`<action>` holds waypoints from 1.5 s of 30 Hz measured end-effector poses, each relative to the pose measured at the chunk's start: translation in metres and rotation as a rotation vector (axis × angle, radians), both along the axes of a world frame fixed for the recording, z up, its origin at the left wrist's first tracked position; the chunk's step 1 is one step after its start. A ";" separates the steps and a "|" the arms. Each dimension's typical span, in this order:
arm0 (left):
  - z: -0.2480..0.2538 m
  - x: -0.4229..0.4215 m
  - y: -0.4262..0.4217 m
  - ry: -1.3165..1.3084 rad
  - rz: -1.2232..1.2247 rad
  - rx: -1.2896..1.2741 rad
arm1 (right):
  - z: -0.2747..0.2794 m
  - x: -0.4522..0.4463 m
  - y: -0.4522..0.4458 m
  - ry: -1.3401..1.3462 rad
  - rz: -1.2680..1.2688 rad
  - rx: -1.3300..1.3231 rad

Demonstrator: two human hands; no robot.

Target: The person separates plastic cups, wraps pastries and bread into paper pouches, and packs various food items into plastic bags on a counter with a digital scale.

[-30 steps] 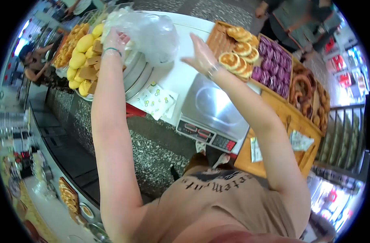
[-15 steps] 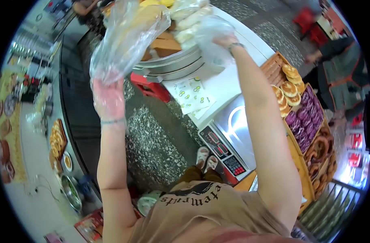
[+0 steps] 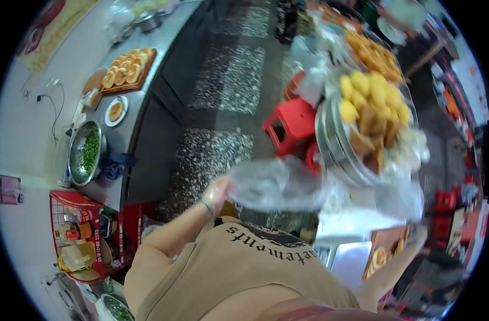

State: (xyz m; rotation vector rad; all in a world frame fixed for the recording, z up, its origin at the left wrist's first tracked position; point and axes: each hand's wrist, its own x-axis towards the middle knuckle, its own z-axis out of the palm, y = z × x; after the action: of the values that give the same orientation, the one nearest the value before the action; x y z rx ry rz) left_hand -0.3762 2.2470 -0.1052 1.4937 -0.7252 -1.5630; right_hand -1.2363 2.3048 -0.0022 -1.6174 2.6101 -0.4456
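Observation:
My left hand [image 3: 216,193], in a thin clear plastic glove, is closed on the edge of a clear plastic bag [image 3: 274,186]. The bag stretches out to the right, smeared by motion and with nothing plain to see inside. At the far right, my right hand [image 3: 417,233] is blurred, so its fingers do not show clearly. Just above it hangs clear plastic [image 3: 402,200] beside a stacked metal steamer [image 3: 330,136]. Heaped on the steamer are yellow buns [image 3: 381,91], brown cut pieces [image 3: 374,131] and pale items under plastic.
A red stool [image 3: 293,124] stands left of the steamer. On the left counter are a board of browned flatbreads [image 3: 128,69], a white plate [image 3: 116,111] and a steel bowl [image 3: 79,167] of chopped greens. A scale [image 3: 351,262] sits below the steamer. A red rack [image 3: 89,227] stands lower left.
My view has turned left. My left hand has come down close to my body with the bag, away from the steamer. My right hand has moved lower and outward to the right.

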 end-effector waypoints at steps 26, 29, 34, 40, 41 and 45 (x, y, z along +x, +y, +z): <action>0.033 0.398 -0.666 0.284 0.508 -0.095 | -0.076 1.113 -0.950 -1.221 1.224 0.587; 0.006 0.446 -0.727 0.482 0.781 -0.202 | -0.086 1.247 -0.998 -1.155 1.407 0.696; 0.018 0.550 -0.856 0.472 0.736 -0.223 | -0.098 1.418 -1.140 -1.158 1.213 0.504; 0.050 0.621 -0.934 0.253 0.936 -0.280 | -0.091 1.564 -1.380 -0.959 1.080 0.423; 0.056 0.621 -0.942 0.278 1.016 -0.253 | -0.093 1.591 -1.412 -0.909 1.102 0.471; 0.036 0.615 -0.962 0.283 1.405 -0.298 | -0.090 1.674 -1.444 -0.967 1.168 0.512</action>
State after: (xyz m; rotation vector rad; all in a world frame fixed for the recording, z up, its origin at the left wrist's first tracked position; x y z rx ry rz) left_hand 0.2384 1.2850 -0.0697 1.0415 0.2886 -0.4950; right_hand 0.4377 0.8607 -0.0918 -1.7272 0.7906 -0.2877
